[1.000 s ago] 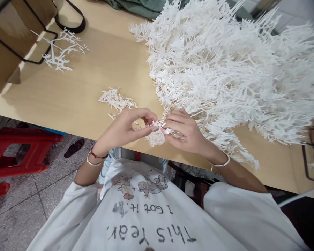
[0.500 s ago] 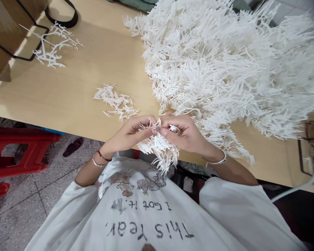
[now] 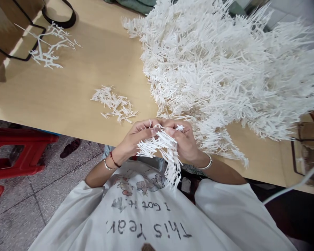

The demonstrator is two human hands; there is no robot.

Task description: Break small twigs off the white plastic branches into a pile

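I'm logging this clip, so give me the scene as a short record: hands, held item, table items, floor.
left hand: fingers pinching the held white sprig
right hand: fingers pinching it too, beside the left
held white sprig: branched, hanging toward the shirt
table: large white heap, small white cluster, separate branched piece
floor: red stool, dark shoe

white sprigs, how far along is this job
Perhaps done: the small cluster and the branched piece, lying apart on the table. In hand: a white bunch, pinched by the left hand and right hand. Seemingly left: the large pile. I can't tell which pieces are finished.
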